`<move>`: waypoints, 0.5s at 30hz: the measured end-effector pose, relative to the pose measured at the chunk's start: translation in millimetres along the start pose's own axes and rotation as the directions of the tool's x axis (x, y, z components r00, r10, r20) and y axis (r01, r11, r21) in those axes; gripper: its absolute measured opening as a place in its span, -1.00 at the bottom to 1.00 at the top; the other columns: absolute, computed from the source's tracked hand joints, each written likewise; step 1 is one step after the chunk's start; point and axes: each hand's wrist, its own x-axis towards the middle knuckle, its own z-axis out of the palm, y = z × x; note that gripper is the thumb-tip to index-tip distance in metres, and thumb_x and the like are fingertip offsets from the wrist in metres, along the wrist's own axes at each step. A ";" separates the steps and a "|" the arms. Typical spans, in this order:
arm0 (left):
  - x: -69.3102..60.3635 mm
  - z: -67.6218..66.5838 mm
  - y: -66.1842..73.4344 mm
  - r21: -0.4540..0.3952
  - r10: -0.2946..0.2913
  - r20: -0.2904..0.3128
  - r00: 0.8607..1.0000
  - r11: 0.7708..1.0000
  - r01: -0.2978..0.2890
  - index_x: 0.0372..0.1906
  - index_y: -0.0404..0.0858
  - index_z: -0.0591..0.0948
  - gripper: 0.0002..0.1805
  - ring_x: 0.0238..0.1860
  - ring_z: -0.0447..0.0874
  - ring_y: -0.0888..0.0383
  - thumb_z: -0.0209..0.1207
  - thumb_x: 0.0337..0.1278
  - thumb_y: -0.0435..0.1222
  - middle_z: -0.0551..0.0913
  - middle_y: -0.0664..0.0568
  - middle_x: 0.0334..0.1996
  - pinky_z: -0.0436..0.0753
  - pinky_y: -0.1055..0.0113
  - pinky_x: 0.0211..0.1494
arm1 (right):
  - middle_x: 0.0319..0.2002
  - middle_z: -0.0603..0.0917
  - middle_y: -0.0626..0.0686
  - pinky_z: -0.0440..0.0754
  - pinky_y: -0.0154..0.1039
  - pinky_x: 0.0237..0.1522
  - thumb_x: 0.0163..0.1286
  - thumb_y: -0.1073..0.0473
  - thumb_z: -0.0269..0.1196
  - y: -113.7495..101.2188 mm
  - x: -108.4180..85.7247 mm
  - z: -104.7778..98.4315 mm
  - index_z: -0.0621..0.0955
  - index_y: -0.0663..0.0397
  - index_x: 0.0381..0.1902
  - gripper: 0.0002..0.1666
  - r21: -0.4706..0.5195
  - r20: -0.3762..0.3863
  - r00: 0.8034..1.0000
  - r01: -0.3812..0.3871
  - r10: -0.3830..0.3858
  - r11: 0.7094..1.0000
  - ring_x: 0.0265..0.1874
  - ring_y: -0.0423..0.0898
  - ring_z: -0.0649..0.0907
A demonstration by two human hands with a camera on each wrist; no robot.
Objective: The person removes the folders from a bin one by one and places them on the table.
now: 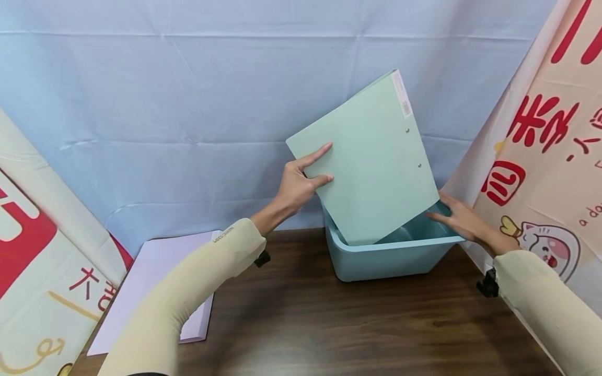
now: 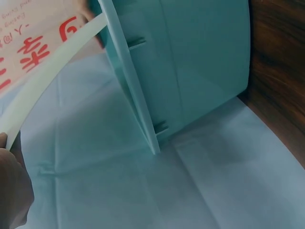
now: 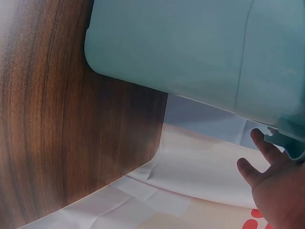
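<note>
A pale green file folder (image 1: 367,162) with a label strip and two rivets stands tilted, its lower end inside a blue-green plastic bin (image 1: 390,266). My left hand (image 1: 298,183) grips the folder's left edge, thumb and a finger across its front face. In the left wrist view the folder (image 2: 52,71) appears edge-on, with part of my left hand (image 2: 14,191) at its end. At the bin's right end, my right hand (image 1: 461,216) holds the rim, thumb over the inside. Below the rim's handle in the right wrist view, fingers (image 3: 267,148) spread along the outside.
A light purple folder or stack (image 1: 146,282) lies on the left of the dark wooden table (image 1: 301,324). A pale blue cloth (image 1: 211,104) hangs behind. Printed cloths (image 1: 550,172) with red characters border both sides, the right one close to the bin.
</note>
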 end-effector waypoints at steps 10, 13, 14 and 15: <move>-8.5 -9.9 12.2 -0.066 -0.016 -0.037 0.999 0.998 0.013 0.44 0.02 0.61 -0.19 0.42 0.56 0.17 0.46 0.10 -0.61 0.54 0.18 0.47 0.67 0.16 0.32 | 0.61 0.09 0.52 0.13 0.70 0.31 0.59 -0.20 0.18 1.1 -2.0 -0.5 -0.05 0.18 0.73 0.07 -0.014 0.023 0.999 -0.036 0.036 0.999 0.51 0.61 0.18; -9.4 -14.2 14.9 -0.085 0.004 -0.072 0.997 0.996 -0.011 0.44 -0.02 0.61 -0.17 0.40 0.59 0.14 0.46 0.06 -0.63 0.53 0.15 0.47 0.68 0.17 0.30 | 0.62 0.04 0.52 0.10 0.68 0.36 0.60 -0.23 0.16 -0.2 -1.9 -1.7 -0.09 0.24 0.72 0.11 -0.032 0.038 0.998 -0.057 0.059 0.998 0.53 0.61 0.14; -9.3 -15.9 15.9 -0.087 0.012 -0.084 0.996 0.996 -0.019 0.44 -0.03 0.61 -0.17 0.40 0.59 0.14 0.46 0.06 -0.63 0.54 0.15 0.47 0.68 0.18 0.30 | 0.62 0.03 0.52 0.09 0.68 0.36 0.60 -0.24 0.16 -0.3 -2.2 -2.3 -0.10 0.26 0.71 0.11 -0.038 0.040 0.997 -0.059 0.061 0.998 0.53 0.61 0.13; -9.1 -17.4 16.9 -0.092 0.018 -0.095 0.995 0.995 -0.027 0.43 -0.03 0.61 -0.17 0.40 0.59 0.15 0.46 0.05 -0.64 0.54 0.15 0.47 0.68 0.19 0.30 | 0.62 0.02 0.52 0.08 0.67 0.36 0.60 -0.24 0.16 -0.7 -2.3 -2.9 -0.10 0.27 0.71 0.12 -0.042 0.042 0.997 -0.060 0.062 0.997 0.53 0.61 0.12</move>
